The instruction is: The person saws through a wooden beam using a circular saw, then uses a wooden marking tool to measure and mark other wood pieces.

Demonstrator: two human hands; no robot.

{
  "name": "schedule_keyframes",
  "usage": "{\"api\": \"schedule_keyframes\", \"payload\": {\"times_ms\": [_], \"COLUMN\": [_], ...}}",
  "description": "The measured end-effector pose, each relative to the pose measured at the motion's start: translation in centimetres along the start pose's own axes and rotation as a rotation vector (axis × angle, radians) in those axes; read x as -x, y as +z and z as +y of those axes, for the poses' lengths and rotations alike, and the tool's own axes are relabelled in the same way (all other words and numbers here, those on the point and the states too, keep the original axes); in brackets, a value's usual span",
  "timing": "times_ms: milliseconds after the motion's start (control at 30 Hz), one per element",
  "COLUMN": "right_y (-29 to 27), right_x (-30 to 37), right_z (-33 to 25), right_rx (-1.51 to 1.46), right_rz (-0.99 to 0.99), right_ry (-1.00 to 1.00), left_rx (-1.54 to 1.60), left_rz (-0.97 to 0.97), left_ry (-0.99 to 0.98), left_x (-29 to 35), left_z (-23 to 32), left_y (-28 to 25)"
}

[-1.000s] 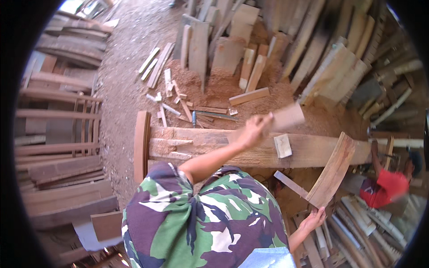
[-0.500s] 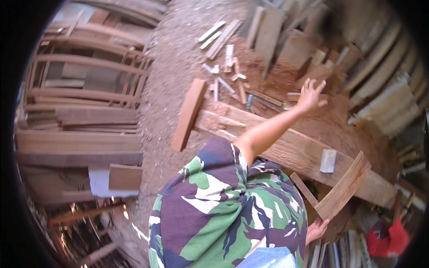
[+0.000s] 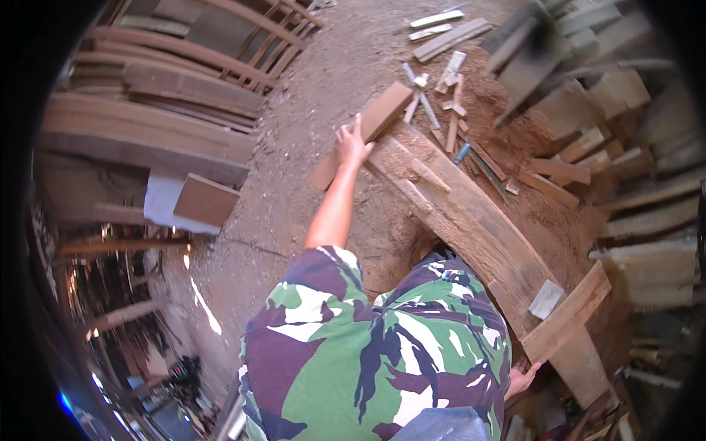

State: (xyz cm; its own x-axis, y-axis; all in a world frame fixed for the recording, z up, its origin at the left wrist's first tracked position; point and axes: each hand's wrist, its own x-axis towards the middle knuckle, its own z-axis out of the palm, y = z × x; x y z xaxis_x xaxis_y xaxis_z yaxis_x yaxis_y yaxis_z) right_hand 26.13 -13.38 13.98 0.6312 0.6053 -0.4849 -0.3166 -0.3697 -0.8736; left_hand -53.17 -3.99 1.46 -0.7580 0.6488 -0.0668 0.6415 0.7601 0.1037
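Note:
My left hand (image 3: 353,147) grips a reddish-brown wooden board (image 3: 386,110), its fingers over the board's upper face. That board lies crosswise at the far left end of a long plank bench (image 3: 478,206). Low on the right, my right hand (image 3: 522,381) holds the lower end of a slightly curved wooden board (image 3: 570,312), which slants across the near end of the bench; part of this hand is hidden under the board. Beside the curved board, a pale rectangular block (image 3: 546,299) rests on the bench. Two thin strips (image 3: 415,195) lie near the bench's far end.
A tool with a blue handle (image 3: 462,153) lies on the sawdust beyond the bench. Wood offcuts (image 3: 452,70) are scattered on the ground. Stacked boards (image 3: 562,117) stand on the right, and wooden frames (image 3: 176,51) lean at the left.
My left hand has swung from above the bench's right side to the reddish-brown board and closed on it. The view has turned; my right hand still holds the curved board.

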Motion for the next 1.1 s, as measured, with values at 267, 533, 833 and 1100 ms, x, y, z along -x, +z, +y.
{"api": "schedule_keyframes", "payload": {"times_ms": [267,533,833,1100], "right_y": [-2.4,-3.7,-6.4,-10.4], "right_x": [-7.9,-9.0,-4.2,1.6], "right_z": [-0.1,-0.6,-0.4,1.3], "right_rx": [0.013,-0.034,-0.154,-0.239], "right_rz": [-0.113,-0.134,-0.171,-0.013], "right_ry": [0.196,0.162,-0.042,-0.111], "left_rx": [0.008,0.038,0.331,0.575], "left_rz": [0.066,0.171,0.289,-0.01], "left_ry": [-0.13,-0.03,0.305,0.433], "left_x": [-0.3,1.7,11.2,19.1], "left_z": [2.6,8.2,19.8,27.9], "left_y": [1.2,-5.3,-10.2,-9.8]}}
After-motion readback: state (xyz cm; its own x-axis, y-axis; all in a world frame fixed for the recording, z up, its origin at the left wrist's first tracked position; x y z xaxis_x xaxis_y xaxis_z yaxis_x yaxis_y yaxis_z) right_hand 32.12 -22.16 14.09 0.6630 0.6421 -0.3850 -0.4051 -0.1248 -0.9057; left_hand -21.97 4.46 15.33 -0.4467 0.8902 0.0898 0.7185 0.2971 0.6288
